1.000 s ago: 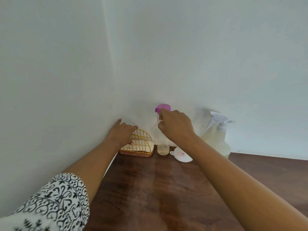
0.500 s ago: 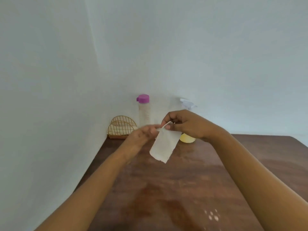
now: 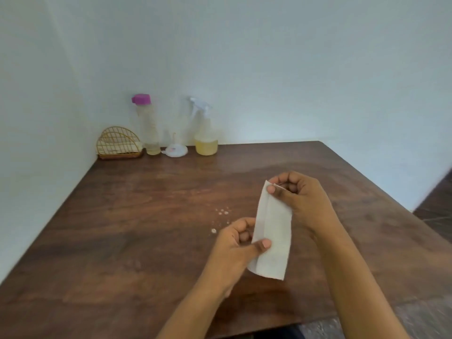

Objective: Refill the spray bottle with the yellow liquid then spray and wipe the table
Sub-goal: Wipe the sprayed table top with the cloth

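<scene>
Half a second ago both hands held the folded paper napkin (image 3: 272, 234) up near the back corner; now it hangs over the middle of the wooden table (image 3: 122, 228), nearer the person. The right hand (image 3: 299, 201) pinches the napkin's top corner between thumb and forefinger, the other fingers curled in. The left hand (image 3: 236, 243) pinches its lower left edge under the thumb, the remaining fingers bent behind the sheet. The napkin is upright between the two pinches, folded lengthwise and clear of the tabletop.

Just beyond the left fingers, small pale droplets (image 3: 221, 216) lie on the wood, probably spray. Well beyond both hands, against the wall, stands the spray bottle (image 3: 204, 132) with yellow liquid in its lower part and its trigger head on. To its left are a white funnel (image 3: 176, 150), a nearly empty purple-capped bottle (image 3: 148, 126) and a wire napkin holder (image 3: 118, 143).

Judging by this, refilling and spraying are done, and wiping is the step in hand: the napkin needs pressing down onto the droplets.
</scene>
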